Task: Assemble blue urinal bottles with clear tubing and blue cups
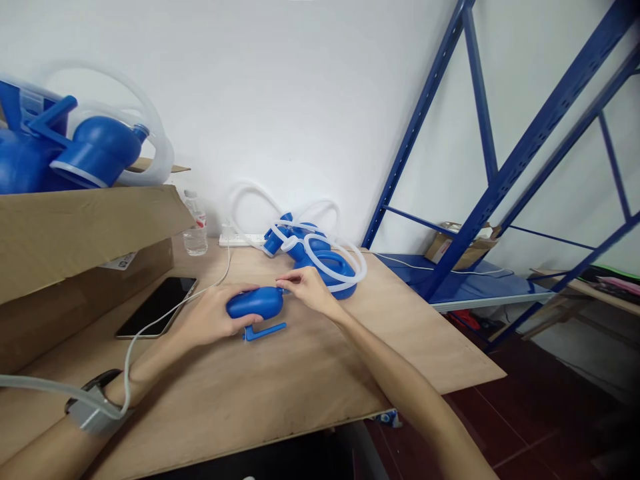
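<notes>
My left hand [223, 311] is wrapped round a blue bulb-shaped plastic piece [259, 303], which lies on its side just above the wooden table. At the piece's narrow right end, the fingers of my right hand [304, 287] are pinched together; what sits between them is too small to make out. A blue L-shaped handle [265, 332] shows just below the piece, and I cannot tell whether it is joined to it. Behind my right hand lie blue plastic bottles [327, 267] with a coiled clear hose [361, 263].
A cardboard box [95, 220] of similar blue pieces stands at the left. A phone [159, 307], a water bottle [195, 227] and a power strip [243, 240] are nearby. A white cable [150, 325] crosses my left forearm. Blue metal shelving [425, 133] rises at the right.
</notes>
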Action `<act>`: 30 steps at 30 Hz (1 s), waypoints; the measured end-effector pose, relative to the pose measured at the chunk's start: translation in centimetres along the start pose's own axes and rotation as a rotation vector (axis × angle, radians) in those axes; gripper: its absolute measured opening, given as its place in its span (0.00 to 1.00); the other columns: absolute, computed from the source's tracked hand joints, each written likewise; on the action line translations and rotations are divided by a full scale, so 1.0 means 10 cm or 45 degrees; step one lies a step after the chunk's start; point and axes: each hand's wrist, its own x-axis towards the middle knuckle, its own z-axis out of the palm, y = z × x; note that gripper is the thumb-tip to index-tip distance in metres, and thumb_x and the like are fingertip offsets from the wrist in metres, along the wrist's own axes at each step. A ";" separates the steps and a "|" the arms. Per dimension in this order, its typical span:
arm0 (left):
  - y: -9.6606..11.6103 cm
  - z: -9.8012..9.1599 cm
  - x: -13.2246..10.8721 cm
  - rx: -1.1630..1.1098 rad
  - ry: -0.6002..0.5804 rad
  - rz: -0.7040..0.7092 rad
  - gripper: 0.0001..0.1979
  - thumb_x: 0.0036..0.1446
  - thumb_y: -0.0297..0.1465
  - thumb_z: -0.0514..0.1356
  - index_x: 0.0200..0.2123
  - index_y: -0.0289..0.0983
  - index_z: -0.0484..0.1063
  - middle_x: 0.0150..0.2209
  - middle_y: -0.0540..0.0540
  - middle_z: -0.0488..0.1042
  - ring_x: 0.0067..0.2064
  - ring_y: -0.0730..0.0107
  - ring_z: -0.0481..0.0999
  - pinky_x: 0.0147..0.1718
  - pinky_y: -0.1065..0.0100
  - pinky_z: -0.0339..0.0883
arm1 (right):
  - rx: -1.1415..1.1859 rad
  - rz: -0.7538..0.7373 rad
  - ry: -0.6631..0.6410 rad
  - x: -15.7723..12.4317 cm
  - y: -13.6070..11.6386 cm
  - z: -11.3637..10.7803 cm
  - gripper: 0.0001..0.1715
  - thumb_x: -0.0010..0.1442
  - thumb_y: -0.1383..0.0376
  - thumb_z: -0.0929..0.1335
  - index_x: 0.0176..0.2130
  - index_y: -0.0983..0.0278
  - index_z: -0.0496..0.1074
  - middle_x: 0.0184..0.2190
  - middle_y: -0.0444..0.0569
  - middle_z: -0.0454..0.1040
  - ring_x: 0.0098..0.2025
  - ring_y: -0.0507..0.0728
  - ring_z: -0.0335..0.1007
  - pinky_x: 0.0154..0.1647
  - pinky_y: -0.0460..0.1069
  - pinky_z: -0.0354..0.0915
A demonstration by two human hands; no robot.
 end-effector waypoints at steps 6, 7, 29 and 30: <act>0.05 0.02 0.03 -0.312 0.015 -0.182 0.35 0.44 0.56 0.71 0.50 0.39 0.81 0.52 0.39 0.82 0.53 0.45 0.80 0.56 0.52 0.71 | -0.273 -0.249 0.052 -0.11 -0.03 -0.01 0.11 0.68 0.65 0.70 0.45 0.61 0.84 0.43 0.51 0.85 0.44 0.59 0.82 0.48 0.50 0.72; 0.05 0.01 0.04 -0.387 0.004 -0.208 0.35 0.43 0.55 0.71 0.49 0.39 0.81 0.52 0.40 0.82 0.53 0.45 0.80 0.56 0.53 0.71 | -0.310 -0.311 0.065 -0.11 -0.01 -0.01 0.12 0.69 0.66 0.69 0.45 0.62 0.84 0.43 0.51 0.85 0.45 0.59 0.81 0.49 0.50 0.72; -0.01 0.08 0.02 -0.027 0.052 -0.072 0.36 0.43 0.56 0.71 0.51 0.41 0.82 0.53 0.41 0.82 0.52 0.43 0.81 0.56 0.51 0.72 | -0.307 -0.129 -0.162 -0.05 -0.01 -0.10 0.14 0.70 0.61 0.68 0.43 0.65 0.83 0.39 0.49 0.84 0.40 0.57 0.79 0.41 0.47 0.65; -0.02 0.08 0.02 -0.013 0.063 -0.057 0.36 0.43 0.56 0.71 0.51 0.41 0.82 0.53 0.41 0.82 0.52 0.43 0.81 0.56 0.52 0.72 | -0.326 -0.171 -0.163 -0.06 0.01 -0.10 0.16 0.71 0.60 0.67 0.45 0.64 0.83 0.42 0.49 0.84 0.43 0.57 0.79 0.44 0.48 0.65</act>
